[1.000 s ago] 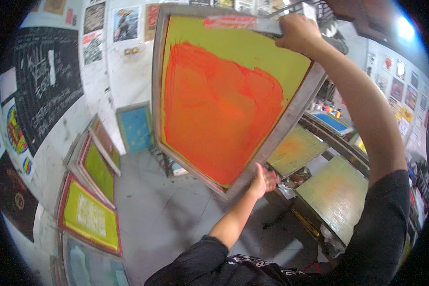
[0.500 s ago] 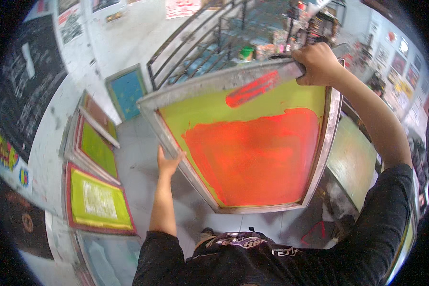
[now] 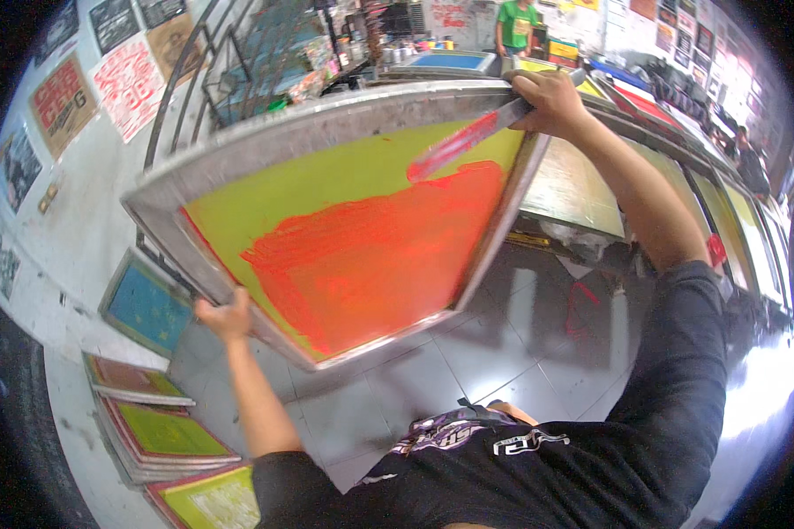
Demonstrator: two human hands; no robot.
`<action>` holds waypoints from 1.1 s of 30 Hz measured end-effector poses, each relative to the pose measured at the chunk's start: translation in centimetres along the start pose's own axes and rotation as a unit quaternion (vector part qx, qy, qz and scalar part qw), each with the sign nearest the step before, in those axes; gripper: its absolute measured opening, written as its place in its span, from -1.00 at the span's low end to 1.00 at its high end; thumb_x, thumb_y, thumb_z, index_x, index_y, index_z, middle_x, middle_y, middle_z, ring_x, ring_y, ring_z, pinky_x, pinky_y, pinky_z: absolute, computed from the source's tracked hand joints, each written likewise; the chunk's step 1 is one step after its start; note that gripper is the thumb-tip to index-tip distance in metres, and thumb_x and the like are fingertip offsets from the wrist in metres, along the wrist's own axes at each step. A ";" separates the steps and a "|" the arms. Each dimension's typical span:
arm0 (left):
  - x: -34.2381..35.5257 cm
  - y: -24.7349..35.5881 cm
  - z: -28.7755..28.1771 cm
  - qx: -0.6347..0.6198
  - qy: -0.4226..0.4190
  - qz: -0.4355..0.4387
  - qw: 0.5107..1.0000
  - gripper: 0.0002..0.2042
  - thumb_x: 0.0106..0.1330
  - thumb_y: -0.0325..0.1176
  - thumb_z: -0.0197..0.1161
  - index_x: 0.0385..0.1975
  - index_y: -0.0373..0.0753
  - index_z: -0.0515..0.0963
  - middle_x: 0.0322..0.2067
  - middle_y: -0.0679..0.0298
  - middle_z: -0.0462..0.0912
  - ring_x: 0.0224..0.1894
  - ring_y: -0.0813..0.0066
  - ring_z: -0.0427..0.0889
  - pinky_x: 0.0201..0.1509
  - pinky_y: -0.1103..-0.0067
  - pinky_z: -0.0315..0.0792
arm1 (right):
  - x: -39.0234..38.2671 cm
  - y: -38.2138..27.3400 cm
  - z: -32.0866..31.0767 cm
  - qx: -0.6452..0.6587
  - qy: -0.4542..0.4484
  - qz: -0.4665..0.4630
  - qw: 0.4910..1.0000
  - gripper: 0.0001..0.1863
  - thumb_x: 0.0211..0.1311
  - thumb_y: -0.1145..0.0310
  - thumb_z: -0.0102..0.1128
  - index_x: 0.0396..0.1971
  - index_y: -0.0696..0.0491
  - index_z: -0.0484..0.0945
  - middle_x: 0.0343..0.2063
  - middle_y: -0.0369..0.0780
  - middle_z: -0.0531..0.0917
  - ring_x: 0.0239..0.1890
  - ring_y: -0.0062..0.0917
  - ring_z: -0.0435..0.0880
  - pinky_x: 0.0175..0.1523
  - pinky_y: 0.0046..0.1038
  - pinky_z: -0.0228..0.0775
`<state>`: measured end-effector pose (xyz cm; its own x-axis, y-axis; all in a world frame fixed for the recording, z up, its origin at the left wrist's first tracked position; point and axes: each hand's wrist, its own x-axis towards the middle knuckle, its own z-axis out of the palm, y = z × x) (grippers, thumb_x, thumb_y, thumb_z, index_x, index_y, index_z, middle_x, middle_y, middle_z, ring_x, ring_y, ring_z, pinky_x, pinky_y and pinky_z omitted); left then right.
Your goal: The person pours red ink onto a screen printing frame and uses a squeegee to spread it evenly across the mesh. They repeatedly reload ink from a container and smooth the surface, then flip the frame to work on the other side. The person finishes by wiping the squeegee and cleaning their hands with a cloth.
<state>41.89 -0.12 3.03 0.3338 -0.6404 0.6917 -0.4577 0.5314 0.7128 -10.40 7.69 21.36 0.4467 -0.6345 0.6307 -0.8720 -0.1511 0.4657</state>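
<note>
A large silk-screen frame [image 3: 344,108] is tilted in the air before me, its yellow-green mesh mostly covered with wet-looking red-orange ink [image 3: 375,264]. My left hand [image 3: 228,316] grips the left side rail, thumb up along its outer edge. At the upper right corner, my right hand [image 3: 551,104] is closed over the top rail. That same hand also holds a long flat spatula [image 3: 468,141], smeared with red ink, which slants down to the left across the mesh. Part of the right-hand fingers is hidden behind the frame.
Several screens lean along the left wall, among them a blue one [image 3: 150,304] and a green one [image 3: 172,430]. A stair railing [image 3: 181,97] rises behind the frame. To the right runs a long worktable with pale panels [image 3: 573,185]. A person in a green shirt [image 3: 516,28] stands far back.
My view has turned to the right, and the leaning screens now sit lower left. Both hands still hold the frame, which is shifted left and tilted more. The worktable and the person have come into view.
</note>
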 end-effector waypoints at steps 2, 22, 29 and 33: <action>3.3 3.3 0.1 -0.026 -0.027 0.069 0.997 -0.62 -0.19 -0.47 0.21 -0.28 -0.44 0.41 -0.31 0.16 0.53 -0.28 0.39 0.51 -0.14 0.49 0.39 | -3.0 0.6 1.0 0.023 0.051 0.095 0.994 -0.36 -0.35 -0.10 0.34 -0.33 0.07 0.40 -0.21 -0.25 0.53 -0.29 -0.28 0.57 -0.27 -0.32 0.43; 33.3 24.6 3.4 0.095 -0.224 0.097 0.965 -0.71 0.07 -0.09 0.09 -0.39 -0.18 0.50 -0.29 0.33 0.50 -0.19 0.50 0.43 -0.03 0.57 0.23 | -21.0 -14.7 9.7 0.497 0.118 0.585 0.630 -0.52 -0.33 0.10 0.49 -0.42 0.12 0.58 -0.52 -0.25 0.64 -0.45 -0.65 0.56 -0.28 -0.53 0.41; 26.5 25.6 14.9 -0.115 -0.291 -0.007 0.950 -0.78 -0.01 -0.16 0.18 -0.48 -0.17 0.51 -0.37 0.35 0.50 -0.29 0.54 0.46 -0.14 0.61 0.29 | -26.4 -5.5 4.0 0.325 0.171 0.647 0.668 -0.72 -0.18 0.32 0.38 -0.48 0.20 0.58 -0.53 -0.16 0.65 -0.49 -0.58 0.59 -0.34 -0.50 0.40; 20.4 26.9 21.8 -0.135 -0.265 0.058 0.953 -0.80 -0.03 -0.22 0.21 -0.50 -0.20 0.51 -0.46 0.37 0.51 -0.41 0.56 0.48 -0.26 0.66 0.33 | -28.7 -2.6 2.3 0.210 0.217 0.607 0.735 -0.68 -0.26 0.36 0.41 -0.46 0.19 0.56 -0.51 -0.09 0.64 -0.46 -0.40 0.64 -0.32 -0.45 0.42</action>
<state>18.42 -10.98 33.80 -0.2013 -0.7204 0.6637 -0.2139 0.6936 0.6879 -21.40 24.51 0.64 -0.7700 -0.2066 0.6037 -0.6242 0.0478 -0.7798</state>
